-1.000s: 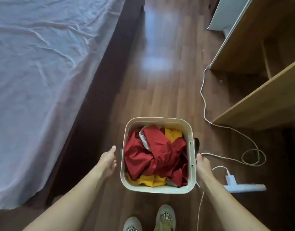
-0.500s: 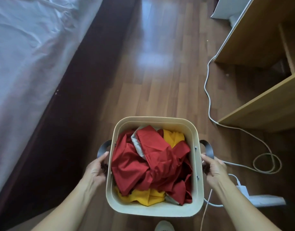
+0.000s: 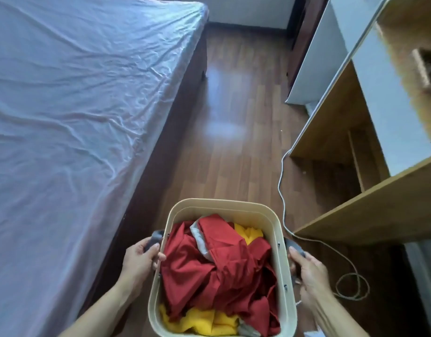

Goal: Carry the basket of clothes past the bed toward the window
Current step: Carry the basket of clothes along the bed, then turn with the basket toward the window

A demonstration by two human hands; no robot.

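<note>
Now, from the head camera, I have the cream rounded plastic basket (image 3: 281, 239) of red and yellow clothes (image 3: 219, 263) held between my hands, left hand (image 3: 139, 260) and right hand (image 3: 309, 271) each wrapped around a grey side handle. Its long axis points straight ahead down the wooden floor (image 3: 233, 147), with the pale-sheeted bed (image 3: 75, 105) alongside on my left.

A brown wood-plank floor (image 3: 236, 152), glossy with a pale patch of reflected light, runs to a white far wall (image 3: 248, 9), with pale wooden shelving (image 3: 370, 210) on the right and a white cable (image 3: 281, 190) trailing beside it.
</note>
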